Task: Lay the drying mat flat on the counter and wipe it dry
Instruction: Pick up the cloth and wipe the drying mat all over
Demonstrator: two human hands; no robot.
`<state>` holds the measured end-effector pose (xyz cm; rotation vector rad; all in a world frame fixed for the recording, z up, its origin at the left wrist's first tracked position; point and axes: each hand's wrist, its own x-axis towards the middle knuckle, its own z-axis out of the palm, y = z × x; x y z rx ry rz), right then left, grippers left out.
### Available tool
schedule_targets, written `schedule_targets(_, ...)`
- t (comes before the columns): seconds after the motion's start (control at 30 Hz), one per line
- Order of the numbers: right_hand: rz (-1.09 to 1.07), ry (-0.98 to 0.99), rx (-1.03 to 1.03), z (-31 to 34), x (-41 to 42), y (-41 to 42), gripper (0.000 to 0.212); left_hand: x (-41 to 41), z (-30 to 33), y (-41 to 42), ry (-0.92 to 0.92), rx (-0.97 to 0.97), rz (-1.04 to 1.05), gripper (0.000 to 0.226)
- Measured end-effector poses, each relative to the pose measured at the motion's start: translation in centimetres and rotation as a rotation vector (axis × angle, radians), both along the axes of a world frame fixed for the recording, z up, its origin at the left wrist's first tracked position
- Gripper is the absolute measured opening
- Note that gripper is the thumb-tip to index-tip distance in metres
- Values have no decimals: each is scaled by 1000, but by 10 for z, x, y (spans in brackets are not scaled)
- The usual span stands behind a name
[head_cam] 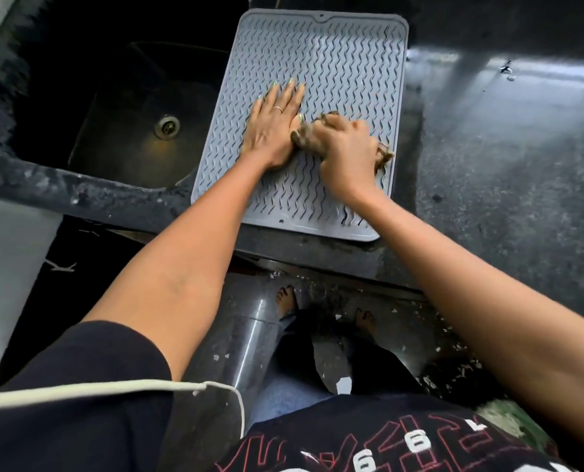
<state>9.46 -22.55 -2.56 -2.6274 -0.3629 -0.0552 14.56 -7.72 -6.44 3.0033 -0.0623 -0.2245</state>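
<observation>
The grey ribbed silicone drying mat (317, 63) lies flat on the dark speckled stone counter (505, 165), its left edge overhanging the dark sink (130, 124). The left hand (271, 126) presses it down, fingers straight and close together. The right hand (346, 148) is fisted around a bunched brown cloth (304, 136). Best to keep the left palm firm and run strokes along the ribs, covering the far half too. One mat, one cloth, two hands, one sink.

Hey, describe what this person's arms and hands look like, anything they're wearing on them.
Both forearms are bare. The left hand wears a thin silver ring and has pale green polished nails. The right hand is motion-blurred, so no jewellery can be made out. A dark short sleeve covers the left upper arm.
</observation>
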Motion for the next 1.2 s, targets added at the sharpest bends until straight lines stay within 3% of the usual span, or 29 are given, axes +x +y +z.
schedule_targets(0.1,114,-77,-84,-17,-40,-6,47,-2,1,-1,-24,-30,19,53)
schedule_targets(0.23,212,-185,28,-17,-100,-22,35,-5,2,-3,-41,-59,14,54)
schedule_targets(0.33,224,6,112,-1,-98,-24,36,-5,0,-1,-60,-62,26,53)
schedule_targets(0.43,19,296,418,19,-48,-23,41,7,2,3,-197,-130,115,47)
schedule_targets(0.53,-42,284,551,37,13,-14,37,32,5,12,-244,-174,184,46)
schedule_targets(0.8,-186,18,351,33,178,37,46,135,16,31,-37,-101,29,53)
schedule_targets(1.0,34,34,-220,-19,216,55,56,141,3,38,-98,-198,11,58)
schedule_targets(1.2,19,-126,-150,-35,196,57,44,146,0,43,-116,-283,15,58)
